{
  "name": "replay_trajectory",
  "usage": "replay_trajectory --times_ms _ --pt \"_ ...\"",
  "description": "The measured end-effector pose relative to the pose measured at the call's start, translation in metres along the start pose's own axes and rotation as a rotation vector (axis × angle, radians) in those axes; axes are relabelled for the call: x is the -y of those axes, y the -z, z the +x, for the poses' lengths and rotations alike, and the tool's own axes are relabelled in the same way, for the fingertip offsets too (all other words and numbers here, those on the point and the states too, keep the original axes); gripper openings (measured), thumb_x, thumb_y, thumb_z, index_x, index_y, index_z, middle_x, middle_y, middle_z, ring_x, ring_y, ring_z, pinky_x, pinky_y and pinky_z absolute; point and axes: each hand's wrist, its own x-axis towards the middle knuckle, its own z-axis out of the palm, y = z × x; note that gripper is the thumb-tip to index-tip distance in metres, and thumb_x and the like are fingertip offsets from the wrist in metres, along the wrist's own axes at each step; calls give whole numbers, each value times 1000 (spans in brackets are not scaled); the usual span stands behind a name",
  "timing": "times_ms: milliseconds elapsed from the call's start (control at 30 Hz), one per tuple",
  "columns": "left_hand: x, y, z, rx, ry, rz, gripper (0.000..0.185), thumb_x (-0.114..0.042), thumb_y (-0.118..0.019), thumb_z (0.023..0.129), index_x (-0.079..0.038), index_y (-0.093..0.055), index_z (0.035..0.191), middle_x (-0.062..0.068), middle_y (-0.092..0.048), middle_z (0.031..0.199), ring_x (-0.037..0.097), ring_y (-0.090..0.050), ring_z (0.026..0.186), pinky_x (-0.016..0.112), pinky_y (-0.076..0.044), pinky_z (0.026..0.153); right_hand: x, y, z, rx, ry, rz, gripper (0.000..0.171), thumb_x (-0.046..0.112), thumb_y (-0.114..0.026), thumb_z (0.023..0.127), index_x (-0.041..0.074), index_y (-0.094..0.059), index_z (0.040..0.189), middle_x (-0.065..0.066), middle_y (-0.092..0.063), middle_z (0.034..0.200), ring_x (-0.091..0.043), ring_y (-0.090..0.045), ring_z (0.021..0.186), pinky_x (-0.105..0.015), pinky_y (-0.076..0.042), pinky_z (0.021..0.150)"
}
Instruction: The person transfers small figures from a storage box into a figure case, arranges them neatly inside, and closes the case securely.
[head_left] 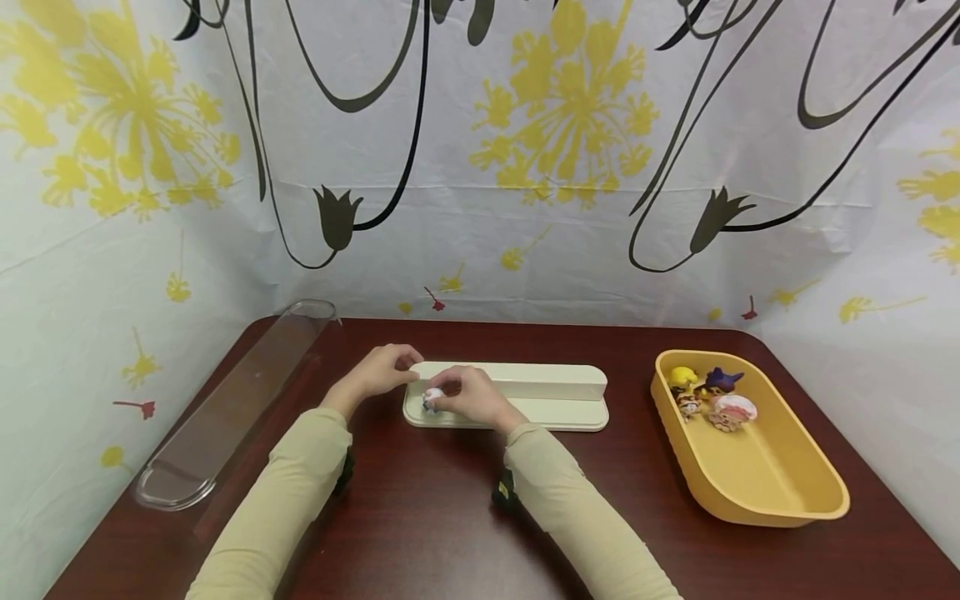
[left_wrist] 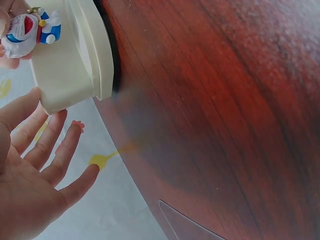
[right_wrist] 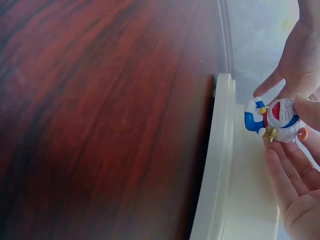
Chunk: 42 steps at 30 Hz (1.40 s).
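Bare surface (head_left: 420, 517) in front leaves room to move. The right hand (head_left: 472, 396) has its grip pinching a small white-and-blue figurine (right_wrist: 282, 120) over the cream stand's (head_left: 555, 412) lower step; whether its feet touch, I can't tell. Released off balance, it could topple over the front edge. The left hand (head_left: 382, 367), fingers spread against the stand's left end, might nudge it. Behind, the curtain (head_left: 450, 250) limits reach.
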Motion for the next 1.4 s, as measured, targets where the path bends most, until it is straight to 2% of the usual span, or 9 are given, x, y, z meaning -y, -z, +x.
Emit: replay_trajectory --times_ms 233,467,833,1100,1200,1333,1400 --pt "1 -1 1 2 -7 1 24 -11 -61 83 -1 -59 104 7 -59 92 23 -54 89 38 -43 77 -2 -3 0 -19 -1 -10 22 11 -71 74 3 -67 94 0 -63 85 -9 -56 80 -21 -42 74" --pt "2 -1 1 -3 -9 -7 23 -11 -61 83 -1 -59 104 7 -59 91 22 -54 88 37 -43 76 -3 -7 1 -44 25 -21 20 10 -72 73 3 -67 91 -1 -63 85 -9 -56 79 -22 -42 73" --pt "0 0 1 -4 -10 -10 23 -10 -61 83 0 -59 104 7 -59 91 22 -55 88 37 -43 77 -3 -9 0 -71 18 -57 20 11 -71 75 4 -67 93 -2 -64 87 -8 -56 78 -21 -42 72" --pt "0 -1 1 -5 -3 -9 22 -10 -61 83 -1 -59 103 7 -59 90 21 -55 87 37 -43 76 -4 -12 -2 -99 95 -38 19 9 -70 75 0 -67 91 -3 -60 84 -10 -56 77 -21 -45 70" --pt "0 -1 1 -4 1 -5 21 -11 -61 83 -2 -60 102 6 -59 89 21 -55 86 37 -43 75 -10 -14 -1 -113 149 -22 21 14 -70 76 1 -67 92 -1 -57 81 -7 -56 74 -19 -45 67" --pt "0 -1 1 -4 3 -2 21 -11 -61 83 -2 -60 102 6 -59 90 20 -55 86 37 -43 75 -9 -14 -1 -117 132 -9 20 14 -70 76 2 -67 92 0 -56 81 -7 -57 74 -17 -45 66" --pt "0 -1 1 -3 5 -3 21 -11 -61 83 -2 -60 103 6 -59 90 21 -55 86 37 -43 76 -2 -12 -3 -117 82 -1 18 8 -70 75 0 -67 91 -3 -58 83 -10 -59 74 -18 -46 66"
